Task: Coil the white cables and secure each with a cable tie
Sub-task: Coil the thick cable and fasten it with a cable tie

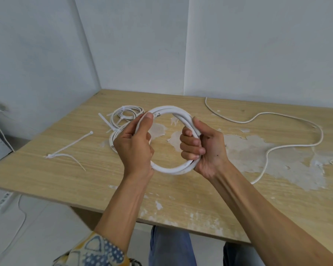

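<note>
The coil [171,170] is a round ring of thick white cable with a smooth, slightly shiny skin; about three turns lie close together. It is held up over the middle of the table [181,200], upright and a little tilted, between the two hands.

The left hand [135,144] grasps the left side of the ring, fingers wrapped round the turns and the thumb pressed flat near the top. The right hand [204,150] clenches the right side, four fingers curled round the bundle from inside the ring.

The table has a pale wood-grain surface. In the middle and on the right this surface is peeled, and rough whitish patches with ragged edges show.

Behind the left hand a small coil [129,112] of thinner white cable lies flat, with ties round it. To the left lie a straight white plastic tie [73,142] and a bent tie [65,156]. On the right, a loose thin cable [294,120] runs in soft curves over the table.
</note>
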